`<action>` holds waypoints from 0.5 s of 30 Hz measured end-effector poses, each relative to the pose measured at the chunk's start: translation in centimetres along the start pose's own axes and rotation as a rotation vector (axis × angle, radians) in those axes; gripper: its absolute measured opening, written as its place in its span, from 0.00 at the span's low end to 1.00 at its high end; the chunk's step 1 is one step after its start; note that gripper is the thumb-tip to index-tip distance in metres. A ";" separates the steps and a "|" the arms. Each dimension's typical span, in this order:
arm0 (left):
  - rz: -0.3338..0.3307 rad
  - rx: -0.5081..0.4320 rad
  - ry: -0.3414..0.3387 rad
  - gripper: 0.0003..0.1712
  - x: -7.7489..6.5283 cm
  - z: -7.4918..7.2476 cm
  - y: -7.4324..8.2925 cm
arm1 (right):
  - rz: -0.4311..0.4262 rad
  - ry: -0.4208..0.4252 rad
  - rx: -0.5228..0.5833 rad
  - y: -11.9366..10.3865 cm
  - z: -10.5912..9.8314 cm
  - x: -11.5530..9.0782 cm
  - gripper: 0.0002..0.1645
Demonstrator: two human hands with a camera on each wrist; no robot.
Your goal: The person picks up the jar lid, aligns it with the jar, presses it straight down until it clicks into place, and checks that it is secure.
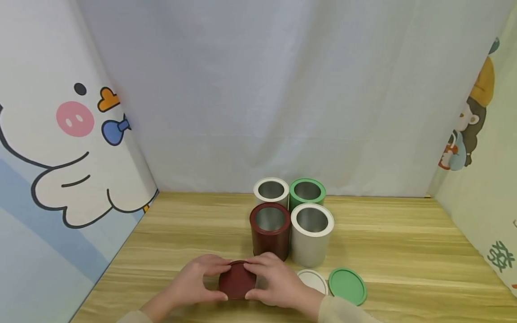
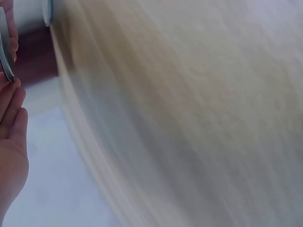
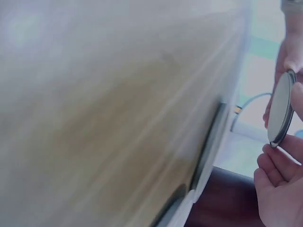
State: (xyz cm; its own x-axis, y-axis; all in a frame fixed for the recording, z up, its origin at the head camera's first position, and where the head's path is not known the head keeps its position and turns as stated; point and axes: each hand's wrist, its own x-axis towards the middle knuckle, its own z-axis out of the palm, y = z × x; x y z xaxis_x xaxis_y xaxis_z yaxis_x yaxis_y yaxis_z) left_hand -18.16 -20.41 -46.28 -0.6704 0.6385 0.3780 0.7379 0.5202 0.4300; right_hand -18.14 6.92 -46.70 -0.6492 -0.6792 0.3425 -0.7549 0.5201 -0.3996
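Both hands hold a dark red round lid (image 1: 237, 281) by its edge, close over the front of the table. My left hand (image 1: 193, 278) pinches its left side with thumb and fingers. On the opposite side, my right hand (image 1: 276, 280) grips the rim in the same way. The right wrist view shows the lid's pale underside (image 3: 280, 109), tilted up between the hands. Just behind the hands stands a dark red can (image 1: 270, 242) with its top uncovered.
Next to the dark red can is a white can (image 1: 310, 246). Behind them stand another white can (image 1: 260, 200) and a green can (image 1: 308, 201), both uncovered. A white lid (image 1: 313, 282) and a green lid (image 1: 347, 286) lie on the wooden table (image 1: 404, 251), right of the hands.
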 end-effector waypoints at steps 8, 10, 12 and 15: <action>0.040 0.021 0.069 0.34 0.1 -0.4 0.6 | -0.113 0.146 0.023 0.0 -0.6 -0.3 0.37; 0.052 0.025 0.085 0.34 0.2 -0.4 0.9 | -0.127 0.163 0.020 0.0 -0.8 -0.4 0.37; 0.056 0.033 0.098 0.34 0.2 -0.5 1.1 | -0.138 0.177 0.015 0.1 -1.0 -0.5 0.38; 0.038 0.031 0.100 0.34 0.4 -0.6 1.6 | -0.146 0.193 0.016 0.0 -1.3 -0.5 0.38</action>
State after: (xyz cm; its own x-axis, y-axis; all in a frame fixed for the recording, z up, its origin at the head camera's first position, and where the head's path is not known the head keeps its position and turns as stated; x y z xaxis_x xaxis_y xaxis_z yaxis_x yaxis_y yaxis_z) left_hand -17.27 -19.67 -44.90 -0.6450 0.5992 0.4743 0.7641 0.5149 0.3885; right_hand -17.94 7.99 -45.78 -0.5403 -0.6342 0.5531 -0.8414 0.4143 -0.3469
